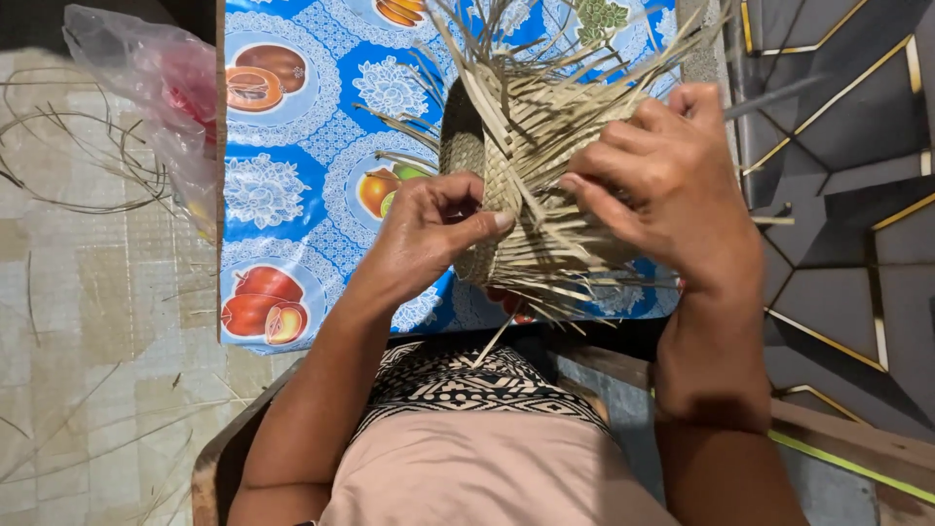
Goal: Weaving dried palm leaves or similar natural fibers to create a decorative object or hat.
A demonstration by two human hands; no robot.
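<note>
Head view: at the centre, just above the person's lap, a half-woven straw basket (531,146) is held over a blue fruit-print tablecloth (292,185), its loose strips fanning out toward 12 and 3 o'clock. At the basket's 7 o'clock the left hand (429,229) is pinched closed on a strip at the woven edge. At its 3 o'clock the right hand (667,180) is curled over the weave, fingers pressing the strips. At 10 o'clock lies a clear plastic bag (146,88); stray straw strands (78,166) litter the floor at 9 o'clock.
</note>
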